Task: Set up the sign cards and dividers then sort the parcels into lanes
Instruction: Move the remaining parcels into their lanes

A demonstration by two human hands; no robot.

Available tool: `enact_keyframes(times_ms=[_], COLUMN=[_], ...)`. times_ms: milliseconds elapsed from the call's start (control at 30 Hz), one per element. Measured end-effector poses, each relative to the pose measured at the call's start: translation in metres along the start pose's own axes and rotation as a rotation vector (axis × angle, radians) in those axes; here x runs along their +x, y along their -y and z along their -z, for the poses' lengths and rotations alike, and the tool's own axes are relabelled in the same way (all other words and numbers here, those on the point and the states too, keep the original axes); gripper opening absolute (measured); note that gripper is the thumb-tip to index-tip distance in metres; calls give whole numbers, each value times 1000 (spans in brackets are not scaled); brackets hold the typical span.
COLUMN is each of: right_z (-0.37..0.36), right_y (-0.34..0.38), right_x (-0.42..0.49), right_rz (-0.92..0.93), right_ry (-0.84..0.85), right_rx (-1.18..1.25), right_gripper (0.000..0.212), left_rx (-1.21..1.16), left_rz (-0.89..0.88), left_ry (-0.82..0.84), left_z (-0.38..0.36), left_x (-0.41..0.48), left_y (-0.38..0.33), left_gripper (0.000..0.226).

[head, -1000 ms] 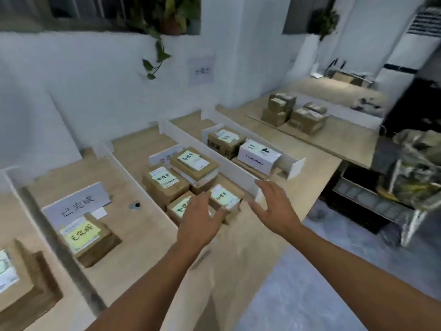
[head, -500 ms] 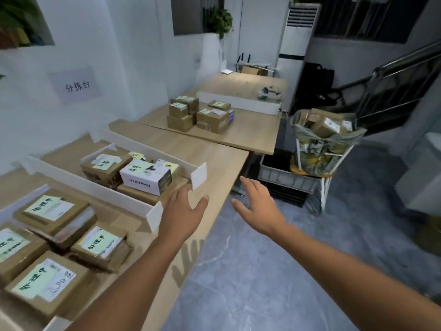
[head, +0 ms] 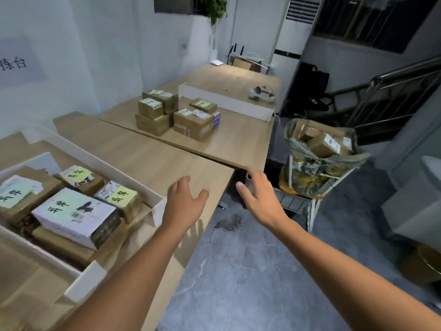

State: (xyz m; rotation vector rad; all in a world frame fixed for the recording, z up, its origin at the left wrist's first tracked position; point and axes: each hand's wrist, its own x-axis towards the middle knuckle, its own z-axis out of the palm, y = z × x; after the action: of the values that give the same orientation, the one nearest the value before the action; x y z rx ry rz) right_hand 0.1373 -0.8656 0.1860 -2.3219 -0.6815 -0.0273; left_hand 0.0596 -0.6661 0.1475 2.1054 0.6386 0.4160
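Both hands empty. Left hand (head: 185, 203) hung spread, palm down, over the near table's (head: 152, 161) front edge, just beside the end of the outer white divider (head: 105, 163). Right hand (head: 259, 198) reached out past the table corner, fingers splayed, above the floor, gripping nothing.

Setup judged largely finished in the part shown: dividers stood upright on the near table, walling off a lane. Inside that lane lay sorted parcels: a white box (head: 76, 217) with handwriting on top, brown cartons beside it, one with a yellow-green note (head: 76, 174), another with a pale yellow note (head: 121, 195). No sign card made out for certain in this lane; a white card-like panel (head: 39, 162) at its far end, face unreadable from here.

Sorting judged unfinished. Stacked on the far table (head: 222, 144), well apart from both hands: a pile of brown labelled parcels (head: 177, 118), not in any lane. Behind them, one more divider board (head: 226, 101) standing across that table. Further parcels bagged in the trolley (head: 319, 149) beside the tables. Likely next: fetching from that unsorted pile.
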Motion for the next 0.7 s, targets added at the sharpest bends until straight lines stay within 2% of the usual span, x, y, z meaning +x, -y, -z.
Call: enact_keyframes(times_ms=[233, 467, 700], right_z=[43, 42, 43], right_y=[-54, -142, -237], right_x=[125, 230, 357], right_rz=[3, 18, 88], right_ry=[-58, 13, 143], right_rx=[-29, -16, 69], right_gripper=[66, 65, 69], left_rx=[37, 122, 148], left_rz=[-56, -71, 22], left_ry=[31, 43, -7], left_z=[-55, -129, -207], left_x=[119, 215, 316], left_y=[-49, -82, -129], left_gripper=[69, 69, 70])
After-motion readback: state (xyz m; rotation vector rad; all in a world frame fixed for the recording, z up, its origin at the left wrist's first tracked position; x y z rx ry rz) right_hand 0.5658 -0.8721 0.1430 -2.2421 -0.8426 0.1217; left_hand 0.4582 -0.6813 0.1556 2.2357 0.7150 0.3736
